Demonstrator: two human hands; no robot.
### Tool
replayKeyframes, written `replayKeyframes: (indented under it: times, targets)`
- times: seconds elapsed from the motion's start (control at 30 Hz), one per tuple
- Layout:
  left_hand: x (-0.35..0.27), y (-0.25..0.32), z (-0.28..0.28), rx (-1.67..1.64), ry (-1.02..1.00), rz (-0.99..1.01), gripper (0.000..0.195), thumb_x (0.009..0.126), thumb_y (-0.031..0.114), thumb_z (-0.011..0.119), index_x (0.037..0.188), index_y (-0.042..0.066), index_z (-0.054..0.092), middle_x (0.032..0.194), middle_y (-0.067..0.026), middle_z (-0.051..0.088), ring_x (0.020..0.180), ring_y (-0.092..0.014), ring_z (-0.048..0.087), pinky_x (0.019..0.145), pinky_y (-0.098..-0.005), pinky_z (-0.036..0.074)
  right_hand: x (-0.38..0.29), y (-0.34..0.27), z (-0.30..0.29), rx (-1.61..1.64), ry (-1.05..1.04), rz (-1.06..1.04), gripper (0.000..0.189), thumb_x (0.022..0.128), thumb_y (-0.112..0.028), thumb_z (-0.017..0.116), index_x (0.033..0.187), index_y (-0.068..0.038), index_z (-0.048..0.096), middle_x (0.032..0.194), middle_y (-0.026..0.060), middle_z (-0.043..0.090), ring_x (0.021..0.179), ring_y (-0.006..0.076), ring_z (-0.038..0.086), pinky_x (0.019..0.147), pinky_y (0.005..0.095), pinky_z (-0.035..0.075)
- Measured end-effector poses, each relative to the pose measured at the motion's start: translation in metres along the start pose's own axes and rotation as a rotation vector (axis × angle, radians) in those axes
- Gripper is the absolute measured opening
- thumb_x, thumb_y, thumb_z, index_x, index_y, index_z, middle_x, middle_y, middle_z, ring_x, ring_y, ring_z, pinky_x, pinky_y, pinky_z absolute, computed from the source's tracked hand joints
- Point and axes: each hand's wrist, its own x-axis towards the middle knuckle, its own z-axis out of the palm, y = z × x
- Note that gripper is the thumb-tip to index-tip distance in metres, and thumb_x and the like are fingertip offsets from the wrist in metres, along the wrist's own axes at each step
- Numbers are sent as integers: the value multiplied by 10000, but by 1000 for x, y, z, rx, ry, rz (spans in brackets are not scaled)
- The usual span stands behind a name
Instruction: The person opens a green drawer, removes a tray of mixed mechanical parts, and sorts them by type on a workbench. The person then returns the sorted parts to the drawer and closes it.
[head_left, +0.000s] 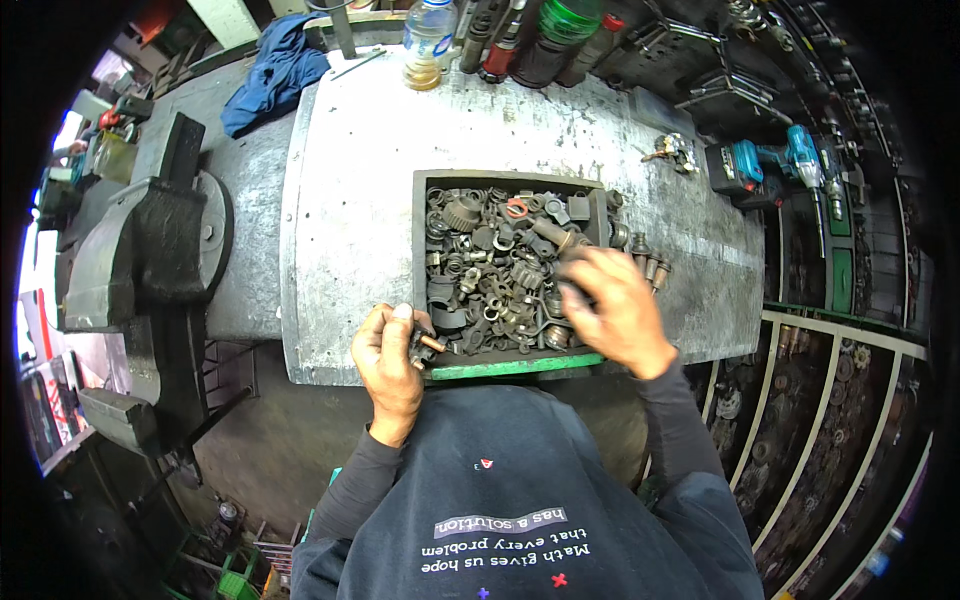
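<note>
A wooden drawer (421, 247) with a green front edge lies on the metal-topped workbench, full of loose gears, nuts, rings, springs and other metal parts (495, 285). At its near left corner my left hand (388, 360) grips a few small metal parts (426, 346), one of them copper-coloured. Over the drawer's right side is my right hand (619, 307), blurred, its fingers curled by a dark part. Whether it holds that part I cannot tell. A cylindrical metal part (551, 231) lies just beyond those fingers. More metal fittings (651, 262) rest on the bench right of the drawer.
A large bench vise (142, 262) stands at the left, with a blue cloth (277, 71) behind it. Plastic bottles (429, 45) line the back. A cordless impact wrench (804, 157) and hand tools lie right. Compartments of gears (787, 427) are below right.
</note>
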Motion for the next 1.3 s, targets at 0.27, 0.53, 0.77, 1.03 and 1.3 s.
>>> replayKeyframes:
  times: [0.27,0.53,0.77,1.03,1.3]
  targets:
    - [1,-5,-2,0,-5,14,316,1049,187,549,770,40,543,746,-99,676,619,-95,531,604,-249,440,4,-44,62,-126,-265,-44,613,989,-333,644,1554,-176,463,1576,147,473,1386,340,516,1190,596,329]
    - [9,0,-2,18,16,-11,306,1041,223,544,794,42,557,745,-115,674,558,-106,525,545,-257,449,-33,-13,20,-70,-279,-140,336,861,-175,714,1187,-92,691,1388,88,658,1391,280,539,1129,493,395]
    - [1,1,-6,-153,130,-146,351,1035,297,557,830,19,619,697,-97,646,480,-101,488,410,-237,361,3,-18,21,254,-141,-108,295,867,-156,709,1142,-53,674,1130,103,688,1135,317,637,991,437,457]
    - [-5,2,-6,-56,142,-126,405,1052,321,512,831,0,624,696,-99,616,466,-130,477,433,-260,386,36,-45,87,162,-142,-228,527,822,-301,822,1278,-121,627,1464,181,548,1328,380,535,1055,541,412]
    - [-6,2,-8,-121,130,-144,370,1043,315,530,841,15,610,720,-124,645,479,-133,492,442,-260,396,23,-28,30,62,-372,-270,431,779,-267,831,1139,-98,665,1220,113,636,1127,320,630,964,456,474]
